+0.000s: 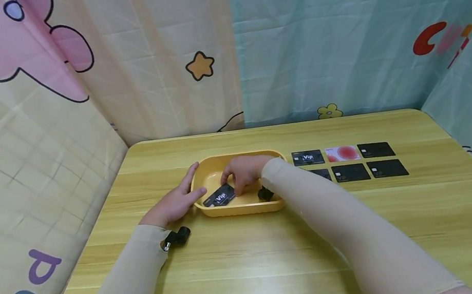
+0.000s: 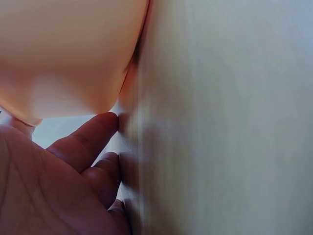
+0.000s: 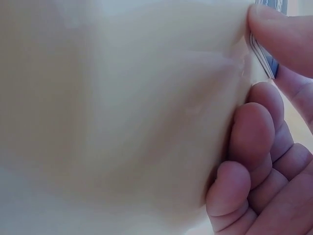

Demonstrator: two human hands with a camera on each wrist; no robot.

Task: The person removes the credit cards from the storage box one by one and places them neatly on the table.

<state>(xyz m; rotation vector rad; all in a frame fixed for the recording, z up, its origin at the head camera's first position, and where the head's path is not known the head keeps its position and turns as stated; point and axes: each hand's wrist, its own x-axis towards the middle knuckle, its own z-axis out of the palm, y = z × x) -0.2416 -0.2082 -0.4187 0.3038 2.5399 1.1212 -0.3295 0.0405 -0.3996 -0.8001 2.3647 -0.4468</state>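
Note:
A yellow plastic tray [image 1: 246, 208] stands on the table. My left hand [image 1: 175, 202] holds it at its left end, thumb over the rim and fingers along the outer wall. In the left wrist view the fingers [image 2: 83, 139] lie low beside the tray wall [image 2: 63, 54], tips at the tabletop. My right hand [image 1: 245, 171] reaches down inside the tray, at the right end of a small stack of cards [image 1: 219, 196]; the top one is black with "Vip" on it. In the right wrist view, thumb and fingers pinch the cards' edges [image 3: 261, 56], the other fingers curled against the tray floor.
Right of the tray, cards lie in two rows: a black Vip card [image 1: 308, 158], a pink card [image 1: 342, 153] and a black card [image 1: 376, 150] behind, black cards [image 1: 351, 173] in front. My right forearm partly covers the front row. Curtains [image 1: 329, 32] hang behind the wooden table [image 1: 239, 276].

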